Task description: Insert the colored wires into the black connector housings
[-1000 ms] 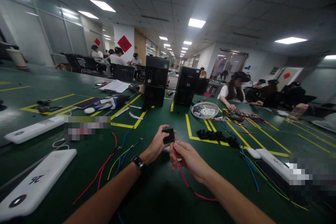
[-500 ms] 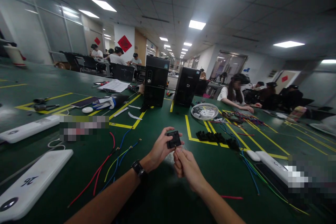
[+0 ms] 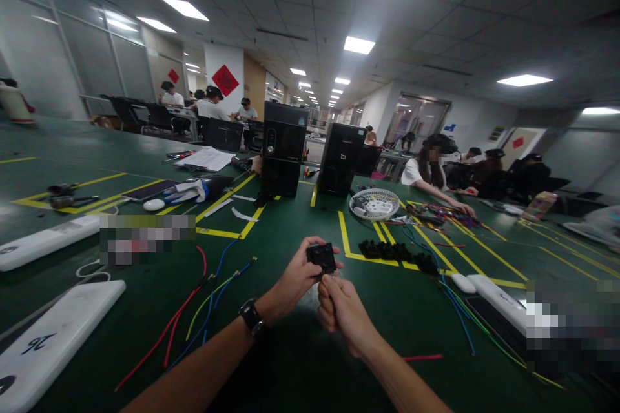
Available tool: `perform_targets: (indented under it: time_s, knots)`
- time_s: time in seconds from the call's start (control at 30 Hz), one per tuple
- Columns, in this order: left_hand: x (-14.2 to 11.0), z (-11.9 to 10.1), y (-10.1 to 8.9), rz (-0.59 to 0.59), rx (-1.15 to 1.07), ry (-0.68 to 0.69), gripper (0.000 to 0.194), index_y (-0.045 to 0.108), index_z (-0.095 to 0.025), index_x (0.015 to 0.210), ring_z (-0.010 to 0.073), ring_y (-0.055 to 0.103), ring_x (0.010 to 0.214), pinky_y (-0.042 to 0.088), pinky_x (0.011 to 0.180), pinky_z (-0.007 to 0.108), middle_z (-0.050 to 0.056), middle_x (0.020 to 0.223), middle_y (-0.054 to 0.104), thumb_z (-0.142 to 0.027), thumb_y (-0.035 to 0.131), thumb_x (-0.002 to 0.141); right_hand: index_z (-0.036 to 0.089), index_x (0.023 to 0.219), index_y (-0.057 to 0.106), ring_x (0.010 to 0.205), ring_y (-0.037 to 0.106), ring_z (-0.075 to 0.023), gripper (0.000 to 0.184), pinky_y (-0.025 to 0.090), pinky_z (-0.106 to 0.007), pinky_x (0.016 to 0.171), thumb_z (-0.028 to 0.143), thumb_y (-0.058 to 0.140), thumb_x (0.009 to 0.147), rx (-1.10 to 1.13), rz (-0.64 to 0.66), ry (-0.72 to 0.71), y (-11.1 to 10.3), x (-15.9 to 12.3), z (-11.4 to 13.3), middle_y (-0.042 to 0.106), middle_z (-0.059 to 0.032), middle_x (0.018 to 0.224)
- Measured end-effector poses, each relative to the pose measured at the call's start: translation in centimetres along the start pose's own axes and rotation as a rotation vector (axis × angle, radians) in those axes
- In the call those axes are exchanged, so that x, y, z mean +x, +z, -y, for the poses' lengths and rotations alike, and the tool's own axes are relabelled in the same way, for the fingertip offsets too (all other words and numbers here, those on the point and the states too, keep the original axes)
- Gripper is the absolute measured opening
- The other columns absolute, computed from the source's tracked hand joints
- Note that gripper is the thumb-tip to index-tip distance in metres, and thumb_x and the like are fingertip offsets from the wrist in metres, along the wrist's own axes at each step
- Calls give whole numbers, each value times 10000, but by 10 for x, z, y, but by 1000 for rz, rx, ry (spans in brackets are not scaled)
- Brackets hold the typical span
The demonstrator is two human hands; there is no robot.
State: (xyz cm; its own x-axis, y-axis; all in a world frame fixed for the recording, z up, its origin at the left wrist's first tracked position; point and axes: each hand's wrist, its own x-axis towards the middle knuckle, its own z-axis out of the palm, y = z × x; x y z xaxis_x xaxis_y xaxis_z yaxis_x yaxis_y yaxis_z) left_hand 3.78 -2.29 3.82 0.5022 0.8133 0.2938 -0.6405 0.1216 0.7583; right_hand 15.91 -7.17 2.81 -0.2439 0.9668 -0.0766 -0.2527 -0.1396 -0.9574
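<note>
A small black square plastic part (image 3: 321, 258) sits in my left hand (image 3: 295, 281), thumb across its front and fingers behind it. My right hand (image 3: 340, 304) is closed in a pinch just under the part's lower edge; what lies between its fingertips is too small to make out. To the left on the table lie cut wires: red wires (image 3: 167, 324), blue wires (image 3: 212, 306) and a yellow-green wire (image 3: 197, 313). A row of black plastic parts (image 3: 394, 253) lies to the right of my hands. One short red wire (image 3: 422, 357) is near my right forearm.
Two black computer towers (image 3: 281, 151) stand ahead. A white round basket (image 3: 374, 204) is at right, near a pile of coloured wires (image 3: 443, 214) that a co-worker's hand (image 3: 464, 208) reaches. White numbered devices (image 3: 62, 342) lie at left. A glove (image 3: 186, 191) lies behind them.
The view has shifted slightly, so the table things sit a little further left. Both hands stay together at the black part, which is tilted a little differently. The co-worker's hand has moved over the wires.
</note>
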Motion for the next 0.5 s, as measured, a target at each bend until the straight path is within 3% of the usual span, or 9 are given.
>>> perform_targets:
  time_s: [0.23,0.5]
  knots:
    - [-1,-1,-2,87,204,45,376,429,-229,1051,257,585,1080,430,930,473,119,1288,503,-44,563,752,202,692,391,347,201,-33,354,150,-168,336,493,504,858,22,-18,26,3,-2,4,271,116,460]
    - [1,5,-9,74,298,96,336,410,-229,1055,249,584,1083,442,927,462,117,1299,484,-76,540,786,189,767,452,363,208,-33,331,146,-169,351,508,527,815,-28,-35,41,2,-3,7,290,121,477]
